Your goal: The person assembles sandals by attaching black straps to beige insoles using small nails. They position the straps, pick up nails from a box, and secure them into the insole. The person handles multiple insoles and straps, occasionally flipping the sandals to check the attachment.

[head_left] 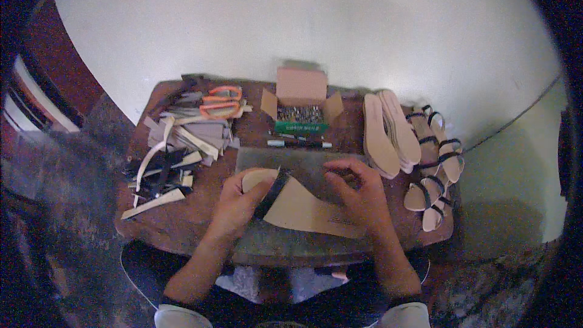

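My left hand (234, 200) grips the rounded end of a tan sandal sole (310, 209), its thumb on top beside a black strap (273, 194). The strap crosses the sole near that end. The sole lies slanted over a dark grey work slab (255, 246), its other end reaching toward my right wrist. Over the slab's right side, my right hand (359, 191) is half curled, thumb and forefinger a little apart. Nothing shows between those fingertips, though the other fingers are partly hidden.
Beyond the slab are a marker (299, 144) and an opened box of small metal pieces (299, 123). Stacked soles (384, 136) and strapped sandals (432, 188) lie to the right. On the left are orange-handled scissors (220, 108), grey strips (197, 136) and black and cream straps (161, 173).
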Motion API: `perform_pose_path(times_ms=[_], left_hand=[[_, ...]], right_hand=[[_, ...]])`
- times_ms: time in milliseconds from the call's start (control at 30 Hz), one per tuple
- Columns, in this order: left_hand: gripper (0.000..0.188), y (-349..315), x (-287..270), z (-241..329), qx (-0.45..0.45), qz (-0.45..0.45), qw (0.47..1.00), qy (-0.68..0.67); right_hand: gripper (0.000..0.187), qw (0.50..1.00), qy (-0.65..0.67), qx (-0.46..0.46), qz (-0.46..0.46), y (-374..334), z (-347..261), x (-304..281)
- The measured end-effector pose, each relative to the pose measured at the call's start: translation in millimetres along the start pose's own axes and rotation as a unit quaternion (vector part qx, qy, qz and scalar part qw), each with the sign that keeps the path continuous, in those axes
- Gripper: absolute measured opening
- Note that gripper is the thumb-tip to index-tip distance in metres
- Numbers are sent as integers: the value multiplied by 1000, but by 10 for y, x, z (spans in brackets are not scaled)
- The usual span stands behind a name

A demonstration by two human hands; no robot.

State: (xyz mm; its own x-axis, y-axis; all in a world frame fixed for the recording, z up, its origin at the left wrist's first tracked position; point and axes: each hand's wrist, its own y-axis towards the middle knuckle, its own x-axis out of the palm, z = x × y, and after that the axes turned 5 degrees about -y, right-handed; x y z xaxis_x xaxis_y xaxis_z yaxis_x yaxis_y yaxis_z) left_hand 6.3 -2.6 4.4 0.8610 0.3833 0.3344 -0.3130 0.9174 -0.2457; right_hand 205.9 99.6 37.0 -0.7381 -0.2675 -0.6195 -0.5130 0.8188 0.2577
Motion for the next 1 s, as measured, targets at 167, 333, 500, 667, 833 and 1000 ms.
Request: perform_pose_path(times_ms=[167, 333, 500, 667, 833, 1000], left_hand=[[22, 137, -114, -155, 38, 7, 999, 3], [22, 156, -15, -61, 47, 1, 998, 40], [22, 176, -97, -129, 61, 14, 996, 55], [21, 183, -95, -173, 76, 10, 996, 41], [20, 228, -99, -204, 75, 7, 995, 68], [21, 220, -103, -180, 67, 7, 996, 64]], right_hand=[[16, 999, -22, -35, -10, 514, 176, 93], [16, 983, -152, -104, 15, 1156, 547, 366], [15, 962, -260, -80, -10, 1523, 621, 683], [15, 912, -406, -43, 29, 1632, 637, 760], [18, 926, -374, 30, 43, 1673, 654, 824], [22, 928, -362, 88, 9, 1710, 621, 879]])
